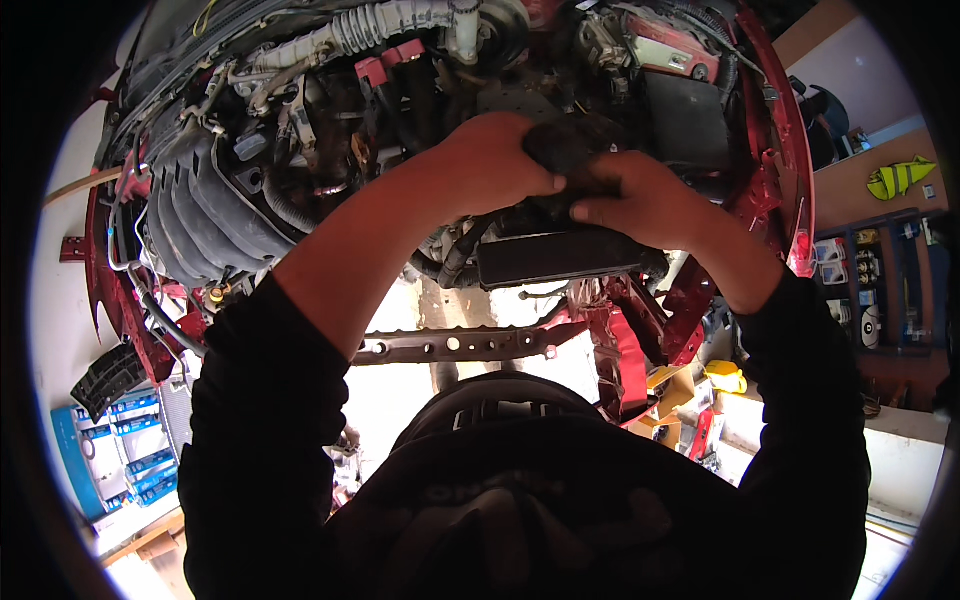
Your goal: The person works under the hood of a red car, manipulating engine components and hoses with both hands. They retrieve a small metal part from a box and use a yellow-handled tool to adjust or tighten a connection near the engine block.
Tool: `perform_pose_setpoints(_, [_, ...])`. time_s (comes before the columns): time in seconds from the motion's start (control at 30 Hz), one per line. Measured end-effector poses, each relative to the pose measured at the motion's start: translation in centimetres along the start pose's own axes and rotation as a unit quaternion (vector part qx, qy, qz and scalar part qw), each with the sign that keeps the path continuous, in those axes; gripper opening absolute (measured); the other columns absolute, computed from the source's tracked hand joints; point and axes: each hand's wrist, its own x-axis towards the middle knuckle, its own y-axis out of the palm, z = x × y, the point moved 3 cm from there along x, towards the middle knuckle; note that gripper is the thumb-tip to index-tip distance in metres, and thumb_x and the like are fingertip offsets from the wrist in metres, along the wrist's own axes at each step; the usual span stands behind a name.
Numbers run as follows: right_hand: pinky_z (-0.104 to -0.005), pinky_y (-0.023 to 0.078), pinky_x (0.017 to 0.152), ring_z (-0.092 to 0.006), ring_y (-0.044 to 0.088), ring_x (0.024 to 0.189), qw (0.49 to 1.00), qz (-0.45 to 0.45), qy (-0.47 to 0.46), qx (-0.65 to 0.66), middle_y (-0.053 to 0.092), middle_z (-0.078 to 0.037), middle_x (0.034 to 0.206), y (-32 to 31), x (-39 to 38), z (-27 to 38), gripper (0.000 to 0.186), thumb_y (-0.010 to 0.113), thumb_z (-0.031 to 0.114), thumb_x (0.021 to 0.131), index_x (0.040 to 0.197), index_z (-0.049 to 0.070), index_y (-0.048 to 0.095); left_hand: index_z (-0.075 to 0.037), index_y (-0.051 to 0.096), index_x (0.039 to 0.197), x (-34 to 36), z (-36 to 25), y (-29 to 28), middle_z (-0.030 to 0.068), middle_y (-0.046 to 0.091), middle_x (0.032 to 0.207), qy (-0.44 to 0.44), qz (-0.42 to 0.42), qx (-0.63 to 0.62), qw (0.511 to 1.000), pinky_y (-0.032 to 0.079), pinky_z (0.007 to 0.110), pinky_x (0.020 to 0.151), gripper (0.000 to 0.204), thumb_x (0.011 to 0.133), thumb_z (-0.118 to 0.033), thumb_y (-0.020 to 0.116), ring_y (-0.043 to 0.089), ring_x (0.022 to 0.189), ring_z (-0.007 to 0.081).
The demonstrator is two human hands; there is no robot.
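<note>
Both hands are together over the open engine bay of a red car. My left hand (500, 165) is closed at the left side of a dark, soft-looking part (568, 145), its fingertips mostly hidden. On the right side of that part, my right hand (640, 198) has bent fingers and its thumb below. Shadow hides the part's kind and how each hand grips it. Just below the hands lies a long black plastic housing (560, 260). A black box-shaped part (687, 122) sits to the right of my right hand.
A ribbed black intake manifold (205, 210) fills the bay's left. A grey corrugated duct (385, 25) crosses the far side, near a red fuse cover (390, 62). A perforated metal crossbar (450, 346) spans the near side. Blue boxes (140, 455) stand lower left; shelves (880, 280) stand right.
</note>
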Motion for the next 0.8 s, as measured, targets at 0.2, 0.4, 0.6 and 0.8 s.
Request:
perform_pose_setpoints(0.2, [-0.0443,0.056,0.087,-0.0333,0.071,0.097,0.980,-0.016,-0.121,-0.159,0.073,-0.020,0.107,-0.2,-0.5,2.5,0.034,0.080,0.017,0.097,0.122,-0.002,0.067,0.001,0.075,0.130,-0.1,1.7,0.5,0.0087,0.080,0.116,0.017,-0.107,-0.141,0.984,0.054,0.035,0.098,0.043,0.092,-0.016,0.086,0.072,0.107,0.0174])
perform_pose_setpoints(0.4, [-0.0538,0.054,0.091,-0.0479,0.068,0.105,0.975,0.006,-0.112,-0.191,0.071,-0.022,0.109,-0.4,0.0,3.6,0.033,0.078,0.020,0.096,0.120,0.000,0.066,0.000,0.063,0.147,-0.3,1.6,0.4,0.0133,0.076,0.131,0.056,-0.112,-0.125,0.984,0.055,0.036,0.103,0.063,0.088,-0.011,0.084,0.071,0.118,0.0224])
perform_pose_setpoints(0.6, [-0.0539,0.054,0.090,-0.0462,0.069,0.104,0.928,-0.009,-0.148,-0.341,0.073,-0.021,0.106,-0.7,-0.4,4.5,0.031,0.078,0.020,0.096,0.119,0.000,0.070,0.000,0.063,0.146,-0.3,1.5,0.1,0.0139,0.075,0.130,0.030,-0.072,-0.047,0.996,0.054,0.036,0.104,0.066,0.086,-0.015,0.085,0.070,0.118,0.0245])
perform_pose_setpoints(0.8, [-0.0464,0.057,0.078,-0.0353,0.074,0.085,0.964,0.004,0.006,-0.265,0.075,-0.018,0.090,-1.1,0.3,3.6,0.036,0.083,0.033,0.096,0.104,-0.002,0.075,0.002,0.079,0.105,0.0,0.9,0.1,0.0140,0.079,0.092,0.038,-0.020,-0.005,0.999,0.059,0.041,0.078,0.043,0.075,-0.027,0.091,0.076,0.085,0.0272])
